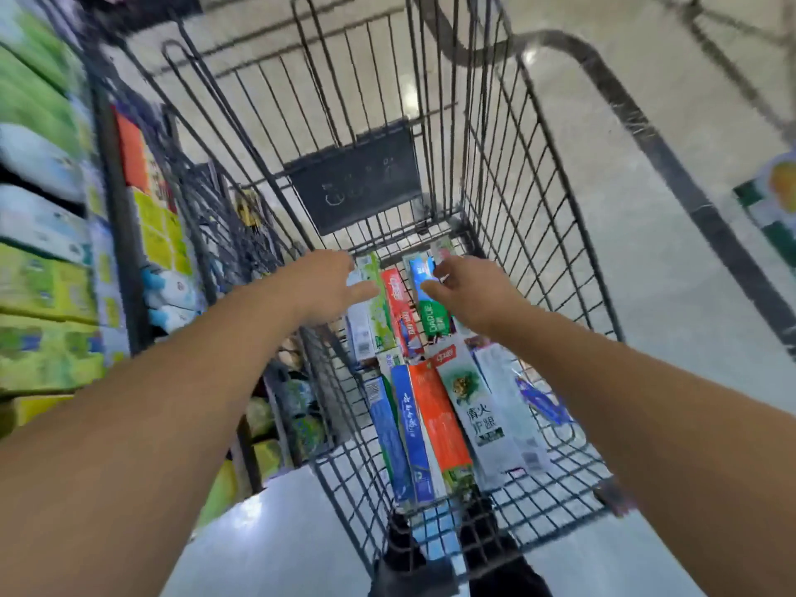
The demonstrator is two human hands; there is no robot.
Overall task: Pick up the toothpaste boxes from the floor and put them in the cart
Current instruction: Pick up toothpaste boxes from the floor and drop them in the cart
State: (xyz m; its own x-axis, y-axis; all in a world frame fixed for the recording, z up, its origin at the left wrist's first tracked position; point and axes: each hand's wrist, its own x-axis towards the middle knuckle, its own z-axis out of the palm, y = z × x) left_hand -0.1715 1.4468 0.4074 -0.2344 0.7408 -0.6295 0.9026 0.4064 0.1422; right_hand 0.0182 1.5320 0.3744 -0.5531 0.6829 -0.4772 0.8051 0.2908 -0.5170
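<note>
The black wire cart (523, 200) stands right in front of me, and several toothpaste boxes lie flat on its floor. At the far end are a green-white box (382, 314), a red box (399, 305) and a blue-green box (432, 314). Nearer me lie a blue box (412, 428), an orange box (440, 417) and a white box (484, 409). Both arms reach down into the basket. My left hand (325, 286) hovers over the green-white box with relaxed fingers. My right hand (471, 293) has its thumb and fingertips spread at the top of the blue-green box, gripping nothing.
Store shelves (41, 269) packed with green, blue and white packages run along the left, close to the cart. A dark plate (355, 183) hangs on the cart's far wall. Pale tiled floor (646, 269) stretches to the right, where a green display (771, 200) stands.
</note>
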